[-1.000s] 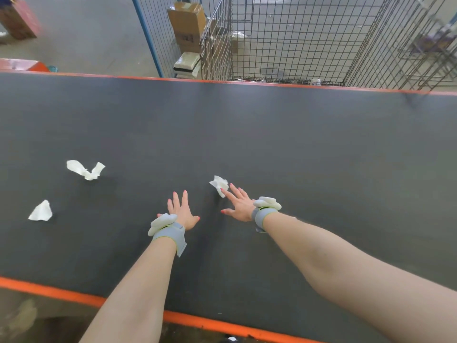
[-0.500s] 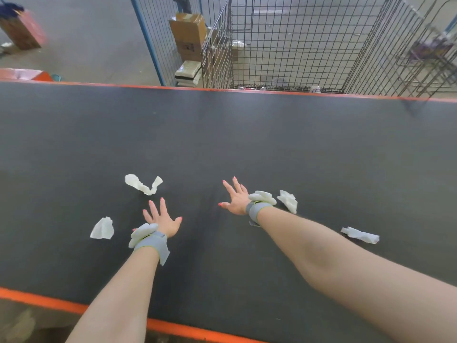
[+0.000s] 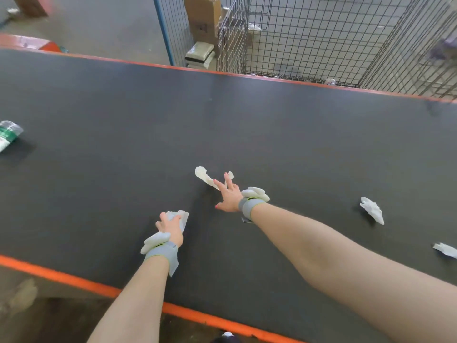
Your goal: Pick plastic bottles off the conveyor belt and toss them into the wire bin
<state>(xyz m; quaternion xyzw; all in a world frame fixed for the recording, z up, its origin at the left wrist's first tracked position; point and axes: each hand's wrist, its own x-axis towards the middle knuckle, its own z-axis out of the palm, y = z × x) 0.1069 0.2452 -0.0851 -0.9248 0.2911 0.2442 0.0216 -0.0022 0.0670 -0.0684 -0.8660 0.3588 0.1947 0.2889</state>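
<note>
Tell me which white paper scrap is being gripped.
The crumpled scrap in the left hand; the other three lie on the belt, unheld.

- Belt [image 3: 272, 134]: matt, dark, finely rough, rubbery.
- Bin [image 3: 309, 40]: bare metal wire.
- Bottle [image 3: 10, 133]: clear, glossy plastic.
- Paper scrap [image 3: 184, 215]: crumpled, white, matt.
- Box [image 3: 202, 18]: dull brown cardboard.
- Wristband [image 3: 248, 206]: grey cloth.

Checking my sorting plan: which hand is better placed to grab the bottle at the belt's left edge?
Probably left. The left hand is nearer the bottle, though its fingers curl on a paper scrap it must drop. The right hand is open but farther.
</note>
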